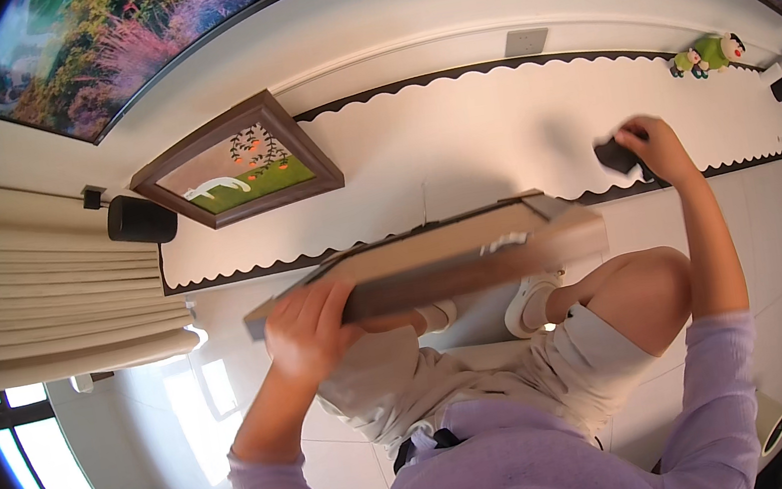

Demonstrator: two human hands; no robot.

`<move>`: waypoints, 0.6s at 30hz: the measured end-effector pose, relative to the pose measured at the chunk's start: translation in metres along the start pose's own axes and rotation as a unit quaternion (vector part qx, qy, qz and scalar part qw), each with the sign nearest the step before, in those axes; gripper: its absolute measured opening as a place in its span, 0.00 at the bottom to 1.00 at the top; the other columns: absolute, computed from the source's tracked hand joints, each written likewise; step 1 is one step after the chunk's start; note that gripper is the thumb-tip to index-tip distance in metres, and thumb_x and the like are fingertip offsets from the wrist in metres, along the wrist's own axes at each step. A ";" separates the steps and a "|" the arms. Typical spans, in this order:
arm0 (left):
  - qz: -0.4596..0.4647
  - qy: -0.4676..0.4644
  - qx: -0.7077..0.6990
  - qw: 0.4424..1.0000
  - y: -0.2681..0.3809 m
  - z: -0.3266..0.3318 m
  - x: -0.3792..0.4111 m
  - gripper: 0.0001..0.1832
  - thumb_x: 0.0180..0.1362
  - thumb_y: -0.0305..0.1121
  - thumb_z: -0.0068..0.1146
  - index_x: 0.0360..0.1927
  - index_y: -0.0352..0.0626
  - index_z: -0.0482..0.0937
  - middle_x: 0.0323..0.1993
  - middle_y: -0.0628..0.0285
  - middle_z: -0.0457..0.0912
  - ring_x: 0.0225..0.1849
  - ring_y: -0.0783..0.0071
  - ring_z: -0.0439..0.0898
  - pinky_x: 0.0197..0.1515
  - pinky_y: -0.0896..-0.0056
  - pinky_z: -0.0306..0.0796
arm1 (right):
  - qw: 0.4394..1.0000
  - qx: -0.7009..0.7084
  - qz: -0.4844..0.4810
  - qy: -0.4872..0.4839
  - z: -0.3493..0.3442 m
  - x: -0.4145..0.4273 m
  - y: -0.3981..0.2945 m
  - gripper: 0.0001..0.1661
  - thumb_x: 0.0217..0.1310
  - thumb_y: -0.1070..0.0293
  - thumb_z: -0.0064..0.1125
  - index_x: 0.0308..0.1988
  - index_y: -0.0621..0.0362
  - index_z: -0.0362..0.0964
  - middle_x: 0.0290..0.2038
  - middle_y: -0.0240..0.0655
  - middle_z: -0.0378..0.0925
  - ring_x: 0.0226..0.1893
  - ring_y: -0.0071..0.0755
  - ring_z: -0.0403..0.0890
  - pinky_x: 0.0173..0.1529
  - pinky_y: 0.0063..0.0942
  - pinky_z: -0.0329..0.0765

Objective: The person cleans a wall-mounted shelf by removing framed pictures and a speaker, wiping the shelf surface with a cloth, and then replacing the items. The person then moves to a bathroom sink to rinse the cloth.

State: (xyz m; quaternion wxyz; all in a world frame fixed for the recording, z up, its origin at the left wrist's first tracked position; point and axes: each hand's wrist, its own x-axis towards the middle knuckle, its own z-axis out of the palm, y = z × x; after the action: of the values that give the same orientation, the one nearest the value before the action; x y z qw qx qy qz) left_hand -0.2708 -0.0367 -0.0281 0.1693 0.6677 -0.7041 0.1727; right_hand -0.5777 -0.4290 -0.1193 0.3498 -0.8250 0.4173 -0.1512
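Observation:
My left hand (312, 328) grips the left end of a brown picture frame (471, 270), which is tilted above my knees with its edge and part of its tan backing showing. To the right, my right hand (641, 139) holds a small dark object (617, 156) over a long cabinet top covered with a white, scallop-edged mat (418, 119); blur hides what the object is. Another framed picture (235, 163), showing a white cat and an orange-fruited branch, lies or leans at the left of that surface.
A black cylindrical speaker (142, 219) stands at the left beside a beige curtain (63, 286). Green figurines (711, 54) stand at the far right of the mat. A large screen (199, 23) hangs above, and a wall socket (526, 41) sits below it.

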 end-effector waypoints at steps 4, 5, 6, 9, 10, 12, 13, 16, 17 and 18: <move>0.008 0.018 0.012 1.000 -0.006 -0.033 -0.032 0.15 0.52 0.36 0.45 0.35 0.35 0.76 0.29 0.56 0.79 0.27 0.61 0.78 0.28 0.66 0.71 | 0.987 0.068 0.040 0.141 0.084 0.087 0.019 0.24 0.50 0.56 0.64 0.39 0.65 0.75 0.32 0.46 0.79 0.31 0.42 0.80 0.38 0.31 0.74; 0.002 0.019 0.018 1.000 -0.006 -0.037 -0.036 0.13 0.51 0.34 0.45 0.33 0.35 0.76 0.29 0.56 0.79 0.28 0.62 0.79 0.30 0.67 0.72 | 0.981 0.076 0.046 0.172 0.108 0.105 0.019 0.25 0.48 0.55 0.65 0.39 0.65 0.74 0.33 0.46 0.79 0.32 0.44 0.80 0.39 0.32 0.75; -0.011 0.013 0.034 0.999 -0.008 -0.037 -0.041 0.11 0.50 0.32 0.45 0.32 0.36 0.75 0.30 0.57 0.80 0.29 0.62 0.79 0.31 0.68 0.72 | 0.977 0.085 0.069 0.183 0.130 0.116 0.006 0.25 0.49 0.55 0.65 0.40 0.64 0.74 0.34 0.47 0.79 0.34 0.44 0.80 0.41 0.33 0.75; -0.035 -0.019 0.054 0.998 -0.020 -0.036 -0.043 0.09 0.47 0.29 0.46 0.31 0.37 0.75 0.30 0.58 0.80 0.30 0.63 0.79 0.34 0.69 0.72 | 0.959 0.086 0.056 0.264 0.185 0.149 0.005 0.23 0.50 0.59 0.64 0.42 0.64 0.73 0.29 0.43 0.79 0.28 0.40 0.79 0.35 0.31 0.75; -0.041 -0.033 0.057 0.997 -0.025 -0.035 -0.043 0.09 0.46 0.28 0.46 0.31 0.37 0.75 0.30 0.58 0.80 0.30 0.63 0.79 0.34 0.69 0.72 | 0.956 0.070 0.043 0.281 0.198 0.151 0.002 0.22 0.52 0.61 0.62 0.44 0.64 0.72 0.35 0.45 0.78 0.36 0.46 0.79 0.43 0.34 0.74; -0.035 -0.056 0.074 0.995 -0.036 -0.036 -0.048 0.10 0.44 0.27 0.47 0.31 0.37 0.74 0.30 0.58 0.80 0.31 0.63 0.79 0.35 0.69 0.72 | 0.951 0.069 0.020 0.299 0.212 0.160 -0.001 0.21 0.52 0.63 0.62 0.44 0.65 0.71 0.39 0.47 0.77 0.41 0.47 0.77 0.47 0.34 0.72; -0.031 -0.068 0.080 0.994 -0.042 -0.036 -0.051 0.10 0.43 0.27 0.47 0.31 0.37 0.74 0.31 0.58 0.80 0.31 0.63 0.79 0.36 0.69 0.72 | 0.949 0.068 0.010 0.309 0.218 0.162 -0.001 0.21 0.53 0.64 0.61 0.45 0.65 0.71 0.41 0.47 0.76 0.43 0.48 0.76 0.49 0.34 0.71; -0.061 -0.076 0.077 0.992 -0.054 -0.041 -0.056 0.12 0.40 0.25 0.47 0.32 0.37 0.74 0.30 0.58 0.80 0.31 0.62 0.79 0.36 0.68 0.72 | 0.948 0.020 -0.044 0.314 0.233 0.172 -0.005 0.20 0.51 0.71 0.60 0.46 0.66 0.70 0.42 0.48 0.75 0.44 0.51 0.75 0.51 0.37 0.70; -0.070 -0.077 0.088 0.991 -0.060 -0.039 -0.058 0.12 0.40 0.25 0.47 0.32 0.37 0.74 0.30 0.58 0.80 0.31 0.62 0.79 0.35 0.68 0.71 | 0.947 0.004 -0.062 0.316 0.237 0.174 -0.006 0.21 0.50 0.73 0.59 0.46 0.67 0.69 0.43 0.49 0.74 0.44 0.52 0.74 0.51 0.38 0.70; -0.080 -0.081 0.099 0.989 -0.065 -0.039 -0.060 0.13 0.39 0.24 0.46 0.33 0.37 0.74 0.30 0.58 0.79 0.31 0.62 0.79 0.35 0.67 0.71 | 0.962 0.011 -0.047 0.267 0.245 0.175 -0.004 0.23 0.48 0.77 0.58 0.48 0.67 0.68 0.47 0.48 0.72 0.48 0.51 0.71 0.55 0.38 0.68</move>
State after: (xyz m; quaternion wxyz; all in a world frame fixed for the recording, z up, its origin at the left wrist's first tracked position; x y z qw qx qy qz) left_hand -0.2030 0.0314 -0.0202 0.0582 0.7474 -0.6388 0.1733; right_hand -0.3370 -0.4563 -0.2978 0.2274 -0.7692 0.4546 -0.3872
